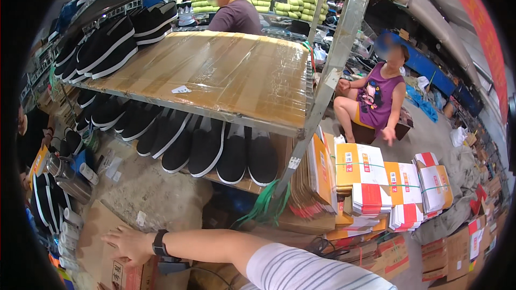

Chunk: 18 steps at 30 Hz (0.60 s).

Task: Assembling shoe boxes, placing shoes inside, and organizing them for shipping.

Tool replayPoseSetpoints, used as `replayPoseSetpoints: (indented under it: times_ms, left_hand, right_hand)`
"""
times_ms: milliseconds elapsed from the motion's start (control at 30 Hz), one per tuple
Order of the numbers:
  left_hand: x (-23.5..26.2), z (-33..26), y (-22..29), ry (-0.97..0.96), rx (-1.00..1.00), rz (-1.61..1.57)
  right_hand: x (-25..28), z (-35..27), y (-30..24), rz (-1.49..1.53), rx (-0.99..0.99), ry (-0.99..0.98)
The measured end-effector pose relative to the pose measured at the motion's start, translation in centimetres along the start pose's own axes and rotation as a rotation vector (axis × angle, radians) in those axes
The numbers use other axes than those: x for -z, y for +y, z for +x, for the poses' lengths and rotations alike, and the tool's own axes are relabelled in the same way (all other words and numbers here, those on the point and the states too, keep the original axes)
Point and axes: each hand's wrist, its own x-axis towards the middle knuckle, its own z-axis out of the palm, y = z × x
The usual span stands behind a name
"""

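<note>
My right hand [128,244], with a dark watch on the wrist, reaches across from the lower right. Palm down and fingers apart, it lies on a brown cardboard box [99,231] at the lower left. Part of the box's printed side [124,275] shows just below the hand. My left hand is not in view. Several white rolls [69,236] stand beside the box, to its left.
A metal rack [236,115] holds black slip-on shoes [196,147] on two levels. Strapped stacks of flat printed boxes [363,164] stand right of it. One person [376,94] sits at the right; another [234,11] is behind the rack. Green string [266,204] hangs from the post.
</note>
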Motion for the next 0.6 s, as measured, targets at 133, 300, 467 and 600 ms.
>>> replayPoseSetpoints:
  times_ms: [133, 300, 467, 600]
  left_hand:
    - [-1.4, -0.1, -0.4, 0.193, -0.065, -0.034]
    - [-2.1, -0.5, -0.2, 0.283, -0.039, 0.001]
    - [-1.2, -2.4, 0.2, 0.563, 0.095, -0.109]
    - [-3.3, -3.7, 1.2, 0.699, 0.45, -0.351]
  right_hand:
    - [0.2, -0.8, -0.3, 0.064, -0.042, 0.249]
    - [0.6, -1.3, -0.6, 0.05, -0.043, 0.264]
    - [-1.6, -0.6, -0.7, 0.089, -0.058, 0.345]
    - [-1.7, -4.5, 1.1, 0.413, -0.383, 0.48]
